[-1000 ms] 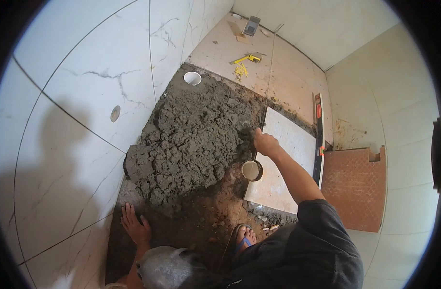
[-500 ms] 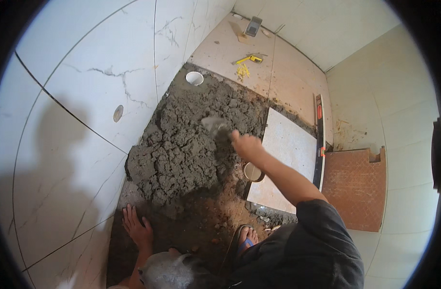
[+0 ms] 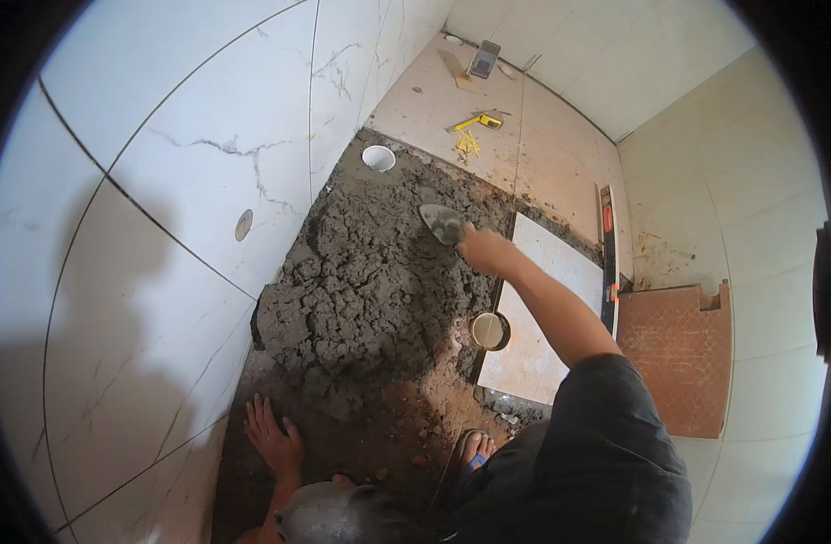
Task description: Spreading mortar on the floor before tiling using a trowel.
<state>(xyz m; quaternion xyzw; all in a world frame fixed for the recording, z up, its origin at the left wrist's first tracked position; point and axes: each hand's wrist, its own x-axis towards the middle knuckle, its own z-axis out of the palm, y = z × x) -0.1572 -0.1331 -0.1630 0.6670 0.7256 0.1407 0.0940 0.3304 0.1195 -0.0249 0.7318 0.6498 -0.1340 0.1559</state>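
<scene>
Fingers of the left hand (image 3: 276,444) are spread, palm down, gripping nothing; they seem to rest on the ground just below the near left end of the mortar (image 3: 343,281). White and round, the pipe (image 3: 378,158) opens at the mortar's far end, well apart from both hands. Over the mortar's upper right part lies the trowel (image 3: 443,224), its long axis running from the fist toward the mortar's far left side, tip leading. Whether the blade touches the mortar or hangs just above it, I cannot tell. Fingers of the right hand (image 3: 485,248) are curled round the trowel's handle, near the mortar's right edge, so the blade lies up and to the left of them; this hand is much the nearer to it. Along the mortar's right side lies the tile (image 3: 552,308), under the forearm, and farther right of the mortar, the level (image 3: 610,263).
</scene>
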